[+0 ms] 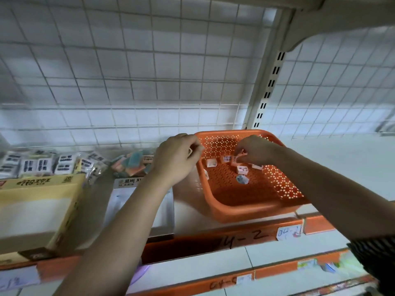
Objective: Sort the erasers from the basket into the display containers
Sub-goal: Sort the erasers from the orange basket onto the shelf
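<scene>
Erasers (242, 169): a few small ones lie loose on the floor of the orange basket (252, 212), most just below and nearer me than my right fingers (241, 151).
Right hand (256, 149): fingers narrowed to a pinch on a white eraser (234, 159) at the far wall of the basket.
Left hand (177, 155): fingers curled tight beside the basket's left rim; a pale speck shows between them, but I cannot tell if they hold anything.
Clear container (119, 201): below my left wrist, with coloured erasers (133, 163) heaped just left of my left fingers.
Step in hand: I judge it is lifting one piece out.
Doing it well: pinch the long sides, lift straight up clear of the wall, check the label, then carry it left to the matching pile.
Risk: small, smooth pieces may slip, so take one per pinch.
</scene>
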A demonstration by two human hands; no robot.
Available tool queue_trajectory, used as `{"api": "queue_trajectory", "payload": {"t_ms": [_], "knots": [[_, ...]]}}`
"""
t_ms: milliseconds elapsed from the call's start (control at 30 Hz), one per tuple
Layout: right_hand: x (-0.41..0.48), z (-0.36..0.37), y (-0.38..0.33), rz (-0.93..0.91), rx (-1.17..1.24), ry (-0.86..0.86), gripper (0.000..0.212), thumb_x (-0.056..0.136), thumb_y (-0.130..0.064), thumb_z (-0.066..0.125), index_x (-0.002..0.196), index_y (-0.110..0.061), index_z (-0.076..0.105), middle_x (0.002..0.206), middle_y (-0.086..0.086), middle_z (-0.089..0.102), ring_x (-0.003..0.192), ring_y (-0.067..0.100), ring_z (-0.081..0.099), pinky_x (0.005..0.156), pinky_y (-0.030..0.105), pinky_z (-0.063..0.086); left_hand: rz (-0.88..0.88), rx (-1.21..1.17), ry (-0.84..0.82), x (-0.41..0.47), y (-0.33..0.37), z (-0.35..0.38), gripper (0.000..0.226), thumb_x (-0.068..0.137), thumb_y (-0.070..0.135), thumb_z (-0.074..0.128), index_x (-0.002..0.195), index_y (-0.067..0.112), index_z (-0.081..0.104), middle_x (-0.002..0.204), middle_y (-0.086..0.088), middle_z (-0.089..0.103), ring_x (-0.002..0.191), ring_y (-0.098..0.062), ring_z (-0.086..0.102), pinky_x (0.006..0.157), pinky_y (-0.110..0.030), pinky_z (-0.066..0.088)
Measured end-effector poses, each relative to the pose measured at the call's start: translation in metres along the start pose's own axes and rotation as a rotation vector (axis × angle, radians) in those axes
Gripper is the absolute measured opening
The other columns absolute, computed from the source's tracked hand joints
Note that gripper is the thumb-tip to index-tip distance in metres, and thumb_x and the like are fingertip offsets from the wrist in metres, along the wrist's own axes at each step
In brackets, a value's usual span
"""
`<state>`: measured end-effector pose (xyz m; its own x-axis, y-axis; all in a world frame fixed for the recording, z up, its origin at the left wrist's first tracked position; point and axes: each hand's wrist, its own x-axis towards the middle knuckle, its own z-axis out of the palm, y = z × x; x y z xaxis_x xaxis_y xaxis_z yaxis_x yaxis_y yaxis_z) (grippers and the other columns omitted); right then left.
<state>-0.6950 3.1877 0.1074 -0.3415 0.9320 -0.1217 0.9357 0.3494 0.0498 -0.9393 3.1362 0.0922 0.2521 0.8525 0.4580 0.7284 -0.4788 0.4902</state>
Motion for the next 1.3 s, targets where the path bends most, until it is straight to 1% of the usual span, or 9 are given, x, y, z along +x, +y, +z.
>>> {"api": "queue_trajectory", "payload": {"t_ms": [100,200,400,500,633,767,933,1000,1300], "knots": [[0.011,0.008,-0.002,-0.011,-0.107,0.008,0.031,0.09,-0.037,0.063,0.112,-0.015,0.068,0.113,0.004,0.067,0.105,0.022,0.059,0.082,0.028,0.046,-0.009,-0.005,0.004,-0.001,0.0,0.007,0.015,0.094,0.033,0.055,0.093,0.023,0.066,0.092,0.005,0.067,0.083,-0.017,0.063,0.077,-0.041,0.052],[0.018,0.015,-0.005,-0.023,-0.138,0.026,0.034,0.085,-0.038,0.069,0.107,-0.013,0.063,0.107,0.007,0.065,0.1,0.023,0.059,0.072,0.025,0.037,-0.016,0.009,0.03,-0.001,0.002,0.011,0.021,0.092,0.037,0.052,0.093,0.022,0.066,0.091,0.004,0.067,0.082,-0.017,0.063,0.075,-0.041,0.052],[0.018,0.007,0.008,-0.01,0.012,0.088,0.036,0.08,-0.034,0.068,0.109,-0.014,0.062,0.097,0.001,0.062,0.09,0.018,0.054,0.07,0.028,0.039,0.012,0.054,0.064,0.01,0.011,0.014,0.009,0.091,0.026,0.06,0.09,0.02,0.067,0.089,0.004,0.067,0.083,-0.016,0.063,0.075,-0.037,0.051],[-0.004,-0.007,0.019,0.001,0.258,0.164,0.023,0.083,-0.029,0.067,0.105,-0.022,0.071,0.088,-0.011,0.061,0.088,0.013,0.059,0.073,0.026,0.042,0.063,0.058,-0.045,0.027,0.017,0.023,0.007,0.089,0.024,0.062,0.092,0.021,0.068,0.091,0.003,0.067,0.085,-0.017,0.063,0.075,-0.037,0.051],[-0.043,-0.012,0.029,0.098,0.749,0.313,0.021,0.094,-0.021,0.053,0.095,-0.02,0.073,0.088,-0.002,0.07,0.066,0.002,0.067,0.061,0.017,0.05,0.138,0.159,-0.343,0.06,0.026,0.042,0.015,0.089,0.026,0.063,0.103,0.02,0.068,0.102,0.004,0.066,0.093,-0.014,0.059,0.081,-0.033,0.048],[-0.068,-0.001,0.027,0.197,0.954,0.431,0.03,0.098,-0.018,0.039,0.091,-0.012,0.068,0.073,0.011,0.066,0.055,0.003,0.06,0.055,0.023,0.044,0.17,0.323,-0.603,0.091,0.032,0.068,0.022,0.089,0.026,0.062,0.108,0.016,0.068,0.103,0.0,0.066,0.094,-0.019,0.06,0.079,-0.033,0.048],[-0.075,0.012,0.023,0.264,1.041,0.536,0.03,0.103,-0.014,0.035,0.092,-0.007,0.062,0.059,0.0,0.062,0.045,0.001,0.059,0.043,0.019,0.042,0.253,0.519,-0.661,0.104,0.037,0.093,0.009,0.089,0.017,0.06,0.094,0.011,0.065,0.091,-0.007,0.061,0.08,-0.023,0.056,0.064,-0.029,0.038],[-0.074,0.015,0.027,0.278,1.004,0.56,0.028,0.103,-0.014,0.036,0.098,-0.007,0.062,0.059,0.002,0.062,0.044,0.011,0.059,0.042,0.021,0.042,0.268,0.563,-0.649,0.103,0.035,0.102,0.005,0.089,0.018,0.06,0.088,0.013,0.063,0.093,-0.009,0.063,0.082,-0.025,0.06,0.064,-0.03,0.038],[-0.071,0.023,0.036,0.274,0.985,0.51,0.013,0.099,-0.013,0.052,0.104,-0.015,0.064,0.067,0.007,0.067,0.051,0.023,0.065,0.049,0.023,0.048,0.217,0.534,-0.686,0.104,0.035,0.112,0.025,0.084,0.035,0.07,0.097,0.014,0.066,0.094,-0.005,0.062,0.086,-0.023,0.061,0.066,-0.029,0.041]]}}
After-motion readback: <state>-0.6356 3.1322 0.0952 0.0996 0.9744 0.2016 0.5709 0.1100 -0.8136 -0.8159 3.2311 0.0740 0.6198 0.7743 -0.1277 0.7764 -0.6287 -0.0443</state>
